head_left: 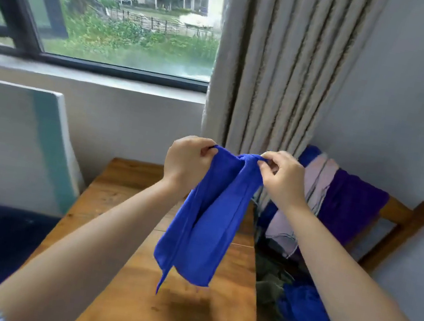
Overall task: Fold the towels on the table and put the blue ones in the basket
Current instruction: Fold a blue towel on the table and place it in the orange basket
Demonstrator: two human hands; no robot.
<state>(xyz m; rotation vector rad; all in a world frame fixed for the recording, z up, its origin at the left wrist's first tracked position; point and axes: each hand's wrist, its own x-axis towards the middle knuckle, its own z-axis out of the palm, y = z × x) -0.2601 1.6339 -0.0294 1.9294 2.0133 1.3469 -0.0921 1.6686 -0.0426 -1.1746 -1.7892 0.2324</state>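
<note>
Above the bare brown wooden table (182, 308): bright blue cloth towel (206, 223) hangs in air, clear of tabletop. Left hand (187, 160) and right hand (281, 178) each pinch a top corner, fingers clenched on fabric. Lower edge dangles loose.

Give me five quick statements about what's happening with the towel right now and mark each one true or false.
1. Both hands hold the blue towel by its top edge. True: left hand, right hand.
2. The towel lies flat on the table. False: it hangs in the air above the wooden table.
3. The towel is pink. False: it is blue.
4. More cloths are draped over the chair on the right. True.
5. The curtain covers the whole window. False: the curtain hangs beside the window.
</note>
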